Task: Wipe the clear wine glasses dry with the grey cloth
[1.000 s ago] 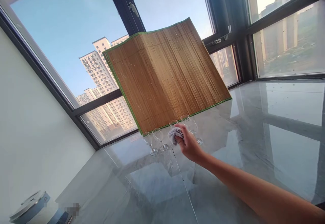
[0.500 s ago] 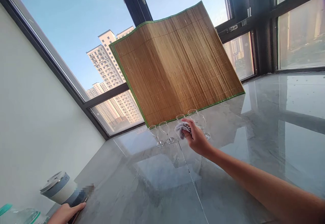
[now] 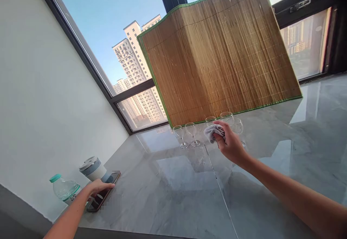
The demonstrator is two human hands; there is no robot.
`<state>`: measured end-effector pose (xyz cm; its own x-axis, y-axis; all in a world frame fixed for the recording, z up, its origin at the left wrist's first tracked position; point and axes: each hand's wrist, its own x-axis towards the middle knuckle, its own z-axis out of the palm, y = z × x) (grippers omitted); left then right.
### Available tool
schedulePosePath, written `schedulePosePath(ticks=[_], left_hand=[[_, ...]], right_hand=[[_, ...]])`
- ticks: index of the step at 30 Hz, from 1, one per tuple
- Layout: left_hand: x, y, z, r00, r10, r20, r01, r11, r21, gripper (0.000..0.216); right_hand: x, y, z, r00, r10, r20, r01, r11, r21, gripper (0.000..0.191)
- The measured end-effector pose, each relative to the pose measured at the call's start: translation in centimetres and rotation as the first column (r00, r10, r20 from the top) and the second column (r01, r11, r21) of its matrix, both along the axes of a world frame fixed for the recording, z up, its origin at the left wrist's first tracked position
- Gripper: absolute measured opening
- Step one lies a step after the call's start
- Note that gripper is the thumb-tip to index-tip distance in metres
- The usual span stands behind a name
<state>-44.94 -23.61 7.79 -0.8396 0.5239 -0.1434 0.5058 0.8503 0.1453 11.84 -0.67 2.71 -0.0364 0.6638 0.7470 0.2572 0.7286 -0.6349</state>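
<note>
right hand (image 3: 230, 145) fingers closed round cloth (image 3: 213, 132) beside glasses (image 3: 191, 133) | left hand (image 3: 99, 187) fingers flat on phone (image 3: 104, 195), far left of glasses

left hand (image 3: 99, 187) — flat, palm down | right hand (image 3: 230, 143) — outstretched, fingers pinched closed

Bamboo mat (image 3: 219, 58) stands upright against the window (image 3: 108, 25), beyond the right hand. Lidded cup (image 3: 93, 168) and water bottle (image 3: 65, 189) stand just beside the left hand.
</note>
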Motion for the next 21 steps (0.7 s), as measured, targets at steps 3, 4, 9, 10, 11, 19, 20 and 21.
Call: schedulePosePath(ticks=[3, 4, 9, 10, 11, 19, 20, 21], left_hand=[[-0.6, 0.4, 0.6, 0.987, 0.129, 0.098, -0.122, 0.990, -0.076, 0.064], [-0.6, 0.6, 0.7, 0.985, 0.139, 0.100, -0.130, 0.987, -0.093, 0.065], [0.5, 0.6, 0.7, 0.989, 0.022, 0.144, -0.001, 0.989, -0.146, 0.049], [0.9, 0.5, 0.6, 0.989, -0.003, 0.145, 0.024, 0.990, -0.141, 0.046], [1.1, 0.4, 0.5, 0.991, -0.026, 0.131, 0.043, 0.990, -0.133, 0.045], [-0.5, 0.0, 0.0, 0.991, -0.134, 0.016, 0.135, 0.983, -0.126, 0.055], [-0.8, 0.1, -0.1, 0.989, -0.148, 0.003, 0.147, 0.982, -0.120, 0.056], [-1.0, 0.1, -0.1, 0.986, -0.164, -0.016, 0.162, 0.981, -0.111, 0.058]], right_hand=[[0.0, 0.0, 0.0, 1.000, 0.003, 0.017, -0.003, 1.000, -0.003, 0.034], [-0.1, 0.0, 0.0, 1.000, 0.001, 0.023, -0.001, 1.000, -0.001, 0.034], [-0.1, -0.1, 0.0, 1.000, -0.012, 0.015, 0.012, 1.000, 0.014, 0.032], [-0.1, -0.2, 0.0, 1.000, -0.008, 0.014, 0.007, 1.000, 0.010, 0.032], [-0.1, -0.2, 0.0, 1.000, -0.001, 0.015, 0.001, 1.000, 0.004, 0.033], [-0.1, -0.3, -0.2, 1.000, 0.001, 0.021, 0.000, 0.998, -0.059, 0.036], [-0.1, -0.3, -0.1, 1.000, -0.002, 0.023, 0.003, 0.998, -0.062, 0.036], [-0.1, -0.3, -0.1, 1.000, -0.006, 0.023, 0.007, 0.998, -0.064, 0.035]])
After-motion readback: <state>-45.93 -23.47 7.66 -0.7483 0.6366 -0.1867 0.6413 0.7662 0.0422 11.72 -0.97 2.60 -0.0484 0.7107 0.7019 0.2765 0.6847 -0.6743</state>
